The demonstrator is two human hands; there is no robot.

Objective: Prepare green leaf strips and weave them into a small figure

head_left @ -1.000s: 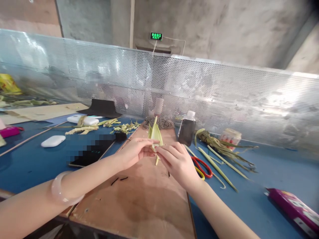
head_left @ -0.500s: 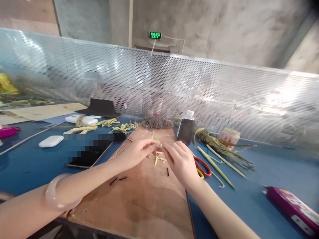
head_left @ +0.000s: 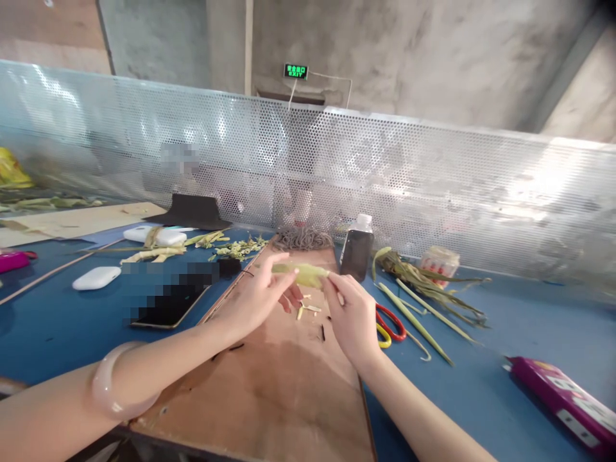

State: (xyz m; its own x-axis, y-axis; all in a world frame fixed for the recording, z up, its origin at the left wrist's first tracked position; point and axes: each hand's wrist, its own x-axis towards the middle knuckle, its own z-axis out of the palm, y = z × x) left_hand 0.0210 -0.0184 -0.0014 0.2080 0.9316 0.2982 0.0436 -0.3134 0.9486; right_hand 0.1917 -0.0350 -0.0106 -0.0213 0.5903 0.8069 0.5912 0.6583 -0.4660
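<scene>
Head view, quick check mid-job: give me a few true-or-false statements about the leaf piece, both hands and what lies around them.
1. Both hands hold the green leaf piece above the wooden board. True: the left hand and right hand pinch its ends.
2. The leaf piece stands upright. False: it lies roughly level.
3. The scissors are in the right hand. False: they lie on the blue table beside it.
4. A dark bottle stands behind the hands. True.
5. The phone lies on the board. False: it is on the table, left of the board.
</scene>
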